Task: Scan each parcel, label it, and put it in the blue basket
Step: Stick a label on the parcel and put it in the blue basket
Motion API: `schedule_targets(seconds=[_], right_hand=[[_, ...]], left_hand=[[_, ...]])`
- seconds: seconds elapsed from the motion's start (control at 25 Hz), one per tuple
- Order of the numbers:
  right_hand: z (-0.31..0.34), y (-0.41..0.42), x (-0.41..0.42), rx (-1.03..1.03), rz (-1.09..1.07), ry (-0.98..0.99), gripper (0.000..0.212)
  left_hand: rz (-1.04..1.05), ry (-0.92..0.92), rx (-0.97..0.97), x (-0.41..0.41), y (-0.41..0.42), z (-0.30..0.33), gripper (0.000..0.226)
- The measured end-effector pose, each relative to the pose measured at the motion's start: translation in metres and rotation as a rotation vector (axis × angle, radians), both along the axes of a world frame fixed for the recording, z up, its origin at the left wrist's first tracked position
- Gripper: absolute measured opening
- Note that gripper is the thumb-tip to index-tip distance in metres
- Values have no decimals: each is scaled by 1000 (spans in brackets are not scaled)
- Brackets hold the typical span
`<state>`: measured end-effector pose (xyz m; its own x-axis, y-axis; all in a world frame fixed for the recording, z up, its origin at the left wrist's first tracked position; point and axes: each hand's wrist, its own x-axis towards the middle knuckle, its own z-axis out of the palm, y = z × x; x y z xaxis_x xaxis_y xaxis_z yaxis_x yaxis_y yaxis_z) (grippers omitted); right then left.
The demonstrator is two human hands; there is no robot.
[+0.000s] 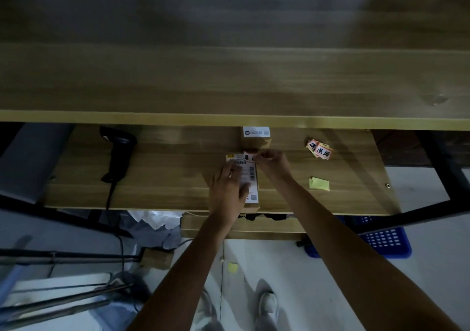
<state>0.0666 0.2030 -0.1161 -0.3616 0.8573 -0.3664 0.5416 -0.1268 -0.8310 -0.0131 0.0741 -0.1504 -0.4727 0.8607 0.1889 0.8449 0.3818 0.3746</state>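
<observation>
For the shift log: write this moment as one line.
step: labelling | left hand: flat on parcel | right hand: pressing sticker on | scanner: set aside

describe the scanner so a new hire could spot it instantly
Look at the lower wooden shelf, under the thick top board. On its left end lies the scanner, well left of the hands. It is the only black, pistol-shaped thing there, with a cable trailing off the front edge.

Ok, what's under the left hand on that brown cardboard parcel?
The left hand rests flat on the brown cardboard parcel's white shipping label. Barcodes show beside it; the label's left part is covered.
</observation>
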Motion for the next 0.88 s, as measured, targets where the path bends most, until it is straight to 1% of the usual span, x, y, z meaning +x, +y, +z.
schedule_targets(seconds=[0.16,0.24,0.32,0.4,0.52,0.6,0.72,0.88], right_hand=[[-5,8,-4,42,94,-38,18],[-4,9,-5,74,117,-69,20],[-4,9,-5,86,124,-89,22],[-6,8,-4,95,126,-105,23],[-7,7,-6,91,127,-111,21],[-7,7,-7,97,121,-118,19],[-8,6,-7,99,108,-113,21],[-11,5,-8,104,88,-138,23]], left_hand=[[-2,54,7,-2,-3,1,44],[-7,40,-34,-1,-2,3,49],[-13,0,-81,-1,2,10,62],[-20,-45,-177,-2,6,19,78],[-46,-19,-254,-5,11,26,92],[-82,-28,-258,-8,13,25,92],[-118,-22,-293,-12,16,24,83],[-134,-26,-292,-13,18,27,76]])
